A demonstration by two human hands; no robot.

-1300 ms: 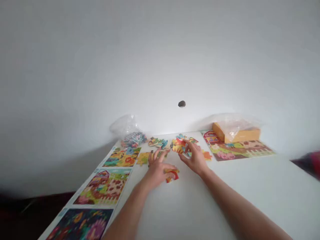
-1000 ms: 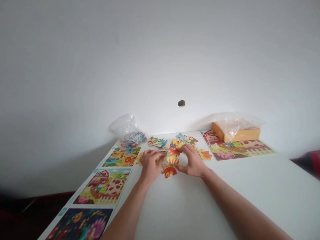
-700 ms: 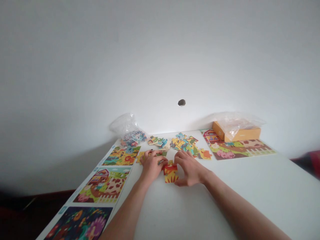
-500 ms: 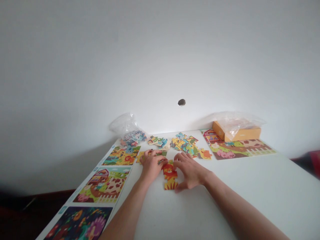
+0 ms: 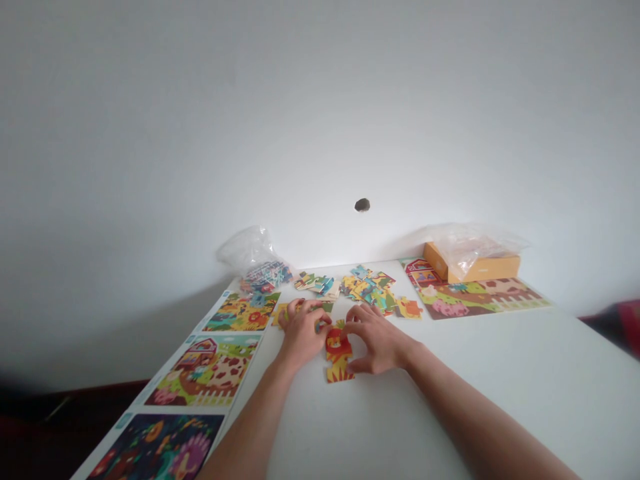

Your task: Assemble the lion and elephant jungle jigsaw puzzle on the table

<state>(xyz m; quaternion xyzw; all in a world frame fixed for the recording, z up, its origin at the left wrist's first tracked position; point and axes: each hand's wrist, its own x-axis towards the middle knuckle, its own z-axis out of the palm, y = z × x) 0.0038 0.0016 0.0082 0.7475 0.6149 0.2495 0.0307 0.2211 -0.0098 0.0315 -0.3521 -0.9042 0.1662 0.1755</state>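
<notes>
This looks like a plain room in a home, used for play: a white table (image 5: 500, 373) stands against a bare white wall (image 5: 320, 133) with a small hole (image 5: 362, 205), and holds children's jigsaw pieces (image 5: 367, 290), printed farmyard picture sheets (image 5: 205, 367), and an orange cardboard box (image 5: 480, 270).

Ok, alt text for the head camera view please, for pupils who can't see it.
A person's left hand rests on yellow puzzle pieces; the right hand touches a lion jigsaw section on a white table. Loose pieces lie beyond, beside picture sheets and an orange box.
</notes>
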